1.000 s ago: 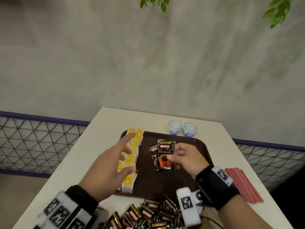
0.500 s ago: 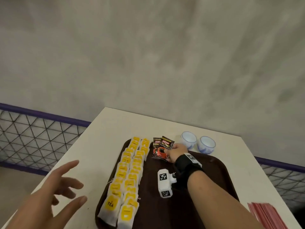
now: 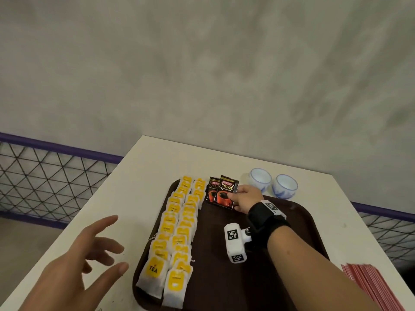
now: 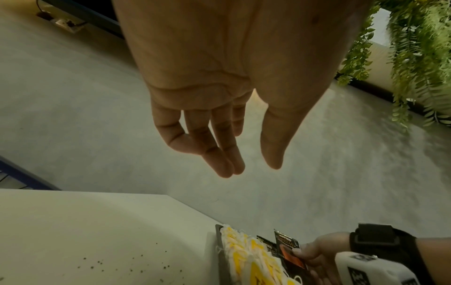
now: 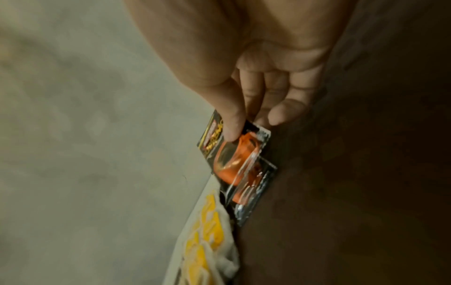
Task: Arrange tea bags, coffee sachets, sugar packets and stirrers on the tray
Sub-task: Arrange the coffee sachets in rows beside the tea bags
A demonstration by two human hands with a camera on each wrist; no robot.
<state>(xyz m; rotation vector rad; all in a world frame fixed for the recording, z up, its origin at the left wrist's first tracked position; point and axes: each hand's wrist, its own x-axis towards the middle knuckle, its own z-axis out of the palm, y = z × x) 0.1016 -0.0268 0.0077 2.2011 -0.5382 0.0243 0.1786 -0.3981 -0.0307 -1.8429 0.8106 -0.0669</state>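
I see my right hand (image 3: 246, 198) at the far end of the tray (image 3: 303, 223), its thumb and fingers (image 5: 234, 123) pinching the nearer of two overlapping coffee sachets (image 3: 225, 194). Both sachets lie at the tray's far edge, just beside the tea bags (image 3: 177, 234), which fill the tray's left side in two overlapping rows running from the far rim to the near one. The front bag reads TEA (the rest show only yellow labels).

My left hand (image 3: 74, 268) hovers over the desk (image 3: 139, 182) left of the tray, fingers spread and relaxed, holding nothing; the left wrist view shows the palm well above the surface.

Two small white-and-blue cups (image 3: 272, 185) stand on the desk just beyond the tray's far right corner. A bundle of red stirrers (image 3: 372, 286) lies on the desk to the tray's right, apart from it.
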